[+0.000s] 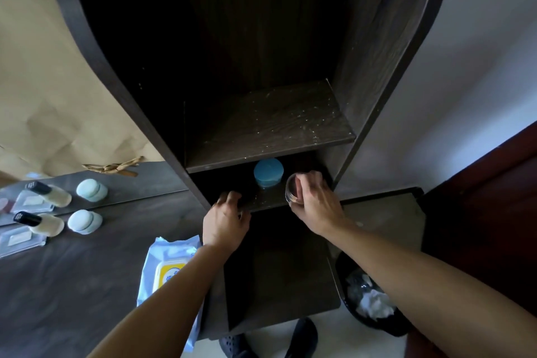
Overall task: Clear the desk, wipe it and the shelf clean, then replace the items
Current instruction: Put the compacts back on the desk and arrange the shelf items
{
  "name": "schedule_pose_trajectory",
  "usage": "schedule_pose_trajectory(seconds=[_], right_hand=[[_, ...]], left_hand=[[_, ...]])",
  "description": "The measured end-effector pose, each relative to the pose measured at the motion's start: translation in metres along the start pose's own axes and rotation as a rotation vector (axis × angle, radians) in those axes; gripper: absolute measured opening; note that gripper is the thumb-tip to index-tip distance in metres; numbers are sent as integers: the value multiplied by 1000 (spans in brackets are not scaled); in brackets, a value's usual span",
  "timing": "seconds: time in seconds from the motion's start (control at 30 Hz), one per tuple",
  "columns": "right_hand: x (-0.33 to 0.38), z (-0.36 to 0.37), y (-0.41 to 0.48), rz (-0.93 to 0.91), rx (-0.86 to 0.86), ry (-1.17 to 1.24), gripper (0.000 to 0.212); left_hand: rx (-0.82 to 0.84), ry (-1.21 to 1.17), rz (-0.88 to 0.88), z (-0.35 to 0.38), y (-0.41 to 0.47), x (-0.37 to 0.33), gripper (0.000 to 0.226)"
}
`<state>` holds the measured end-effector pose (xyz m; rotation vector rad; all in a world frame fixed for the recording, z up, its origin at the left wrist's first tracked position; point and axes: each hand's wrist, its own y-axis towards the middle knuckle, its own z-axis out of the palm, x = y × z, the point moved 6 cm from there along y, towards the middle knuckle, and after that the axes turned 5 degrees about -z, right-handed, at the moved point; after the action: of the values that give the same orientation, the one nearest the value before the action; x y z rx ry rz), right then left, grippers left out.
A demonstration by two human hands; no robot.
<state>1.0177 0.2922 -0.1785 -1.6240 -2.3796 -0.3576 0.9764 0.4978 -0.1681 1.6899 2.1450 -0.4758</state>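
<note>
clear jar (293,193) is gripped round its wall by right hand (317,204), judged light, slick, breakable, so that hold is preferred; left hand (226,219) is hooked over shelf (268,202) edge

A tall dark-wood shelf unit (386,38) is seen w/ a white wall (479,38) to its right, softly lit; the unit's upper interior is left in shadow. A dark desk (72,285) is set to its left, backed by creased brown paper (43,81). Pale floor (343,337) is shown below, and a reddish-brown panel (494,212) at far right.
</note>
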Motion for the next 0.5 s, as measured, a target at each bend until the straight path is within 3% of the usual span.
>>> schedule_pose_trajectory(seconds=[0.2, 0.5], right_hand=[[-22, -5, -55, 18, -5, 97, 64], [-52, -14, -98, 112, -27, 49, 64]], left_hand=[[48, -60, -52, 25, 38, -37, 78], [-5, -144, -40, 59, 43, -67, 69]])
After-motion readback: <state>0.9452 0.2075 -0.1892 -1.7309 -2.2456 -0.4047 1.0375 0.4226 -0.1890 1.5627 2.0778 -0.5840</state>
